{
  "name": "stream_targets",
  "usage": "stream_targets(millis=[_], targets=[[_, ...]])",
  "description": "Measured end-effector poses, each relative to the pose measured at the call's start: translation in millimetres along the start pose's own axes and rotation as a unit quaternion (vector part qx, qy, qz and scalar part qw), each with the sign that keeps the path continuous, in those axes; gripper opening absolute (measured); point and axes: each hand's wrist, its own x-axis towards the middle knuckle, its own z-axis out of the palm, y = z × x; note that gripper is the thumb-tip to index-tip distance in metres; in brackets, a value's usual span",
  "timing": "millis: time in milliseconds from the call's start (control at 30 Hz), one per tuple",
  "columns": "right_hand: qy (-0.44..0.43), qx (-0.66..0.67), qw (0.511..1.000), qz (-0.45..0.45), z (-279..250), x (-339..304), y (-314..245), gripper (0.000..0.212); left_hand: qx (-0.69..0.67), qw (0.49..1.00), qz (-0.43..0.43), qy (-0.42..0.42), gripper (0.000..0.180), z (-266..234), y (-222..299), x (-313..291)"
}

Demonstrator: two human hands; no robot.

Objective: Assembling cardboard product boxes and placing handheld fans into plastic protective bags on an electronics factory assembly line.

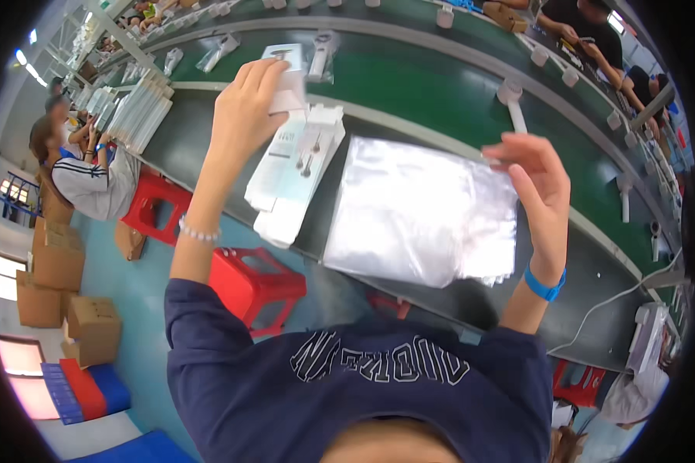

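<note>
Near bench (pixel 594 270) is blocked at middle by clear bag stack (pixel 409 208), at left by cartons (pixel 293 166). Passage is afforded over far green belt (pixel 417 85), between bagged device (pixel 320 60) and white device (pixel 510 91). Right bench end is crossed by white cable (pixel 592 310).

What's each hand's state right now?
Left hand: closed on a white-and-blue carton.
Right hand: open, loosely curled, by the shiny plastic bags; contact unclear.

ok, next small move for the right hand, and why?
I'd probably bring the thumb and fingers together on the near corner of the plastic bags: the right hand looks empty and open beside their right edge, while the left hand holds a box.
</note>
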Motion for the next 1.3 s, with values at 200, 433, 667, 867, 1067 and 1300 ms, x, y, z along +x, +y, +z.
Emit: stream_targets(millis=[200,433,667,867,1067,1300], targets=[[0.117,-0.095,0.983,0.109,-69,32,91,0.022,0.072,0.994,-0.062,0.051,0.067,160,-125,20],[0.204,-0.368,0.895,0.148,-145,101,224,0.042,-0.113,0.981,-0.156,-0.016,0.063,285,-205,12],[0.118,-0.528,0.826,0.157,-140,182,293,0.082,-0.108,0.976,-0.190,-0.019,0.078,275,-203,2],[0.150,-0.536,0.830,0.032,-171,198,344,0.055,-0.188,0.979,-0.076,-0.018,0.072,103,-57,4],[0.291,-0.332,0.894,-0.074,-132,156,240,0.049,-0.307,0.903,0.218,-0.206,0.048,-18,115,-86],[0.285,-0.073,0.936,0.194,-122,83,217,0.073,-0.445,0.834,0.293,-0.144,0.039,47,281,-150]])
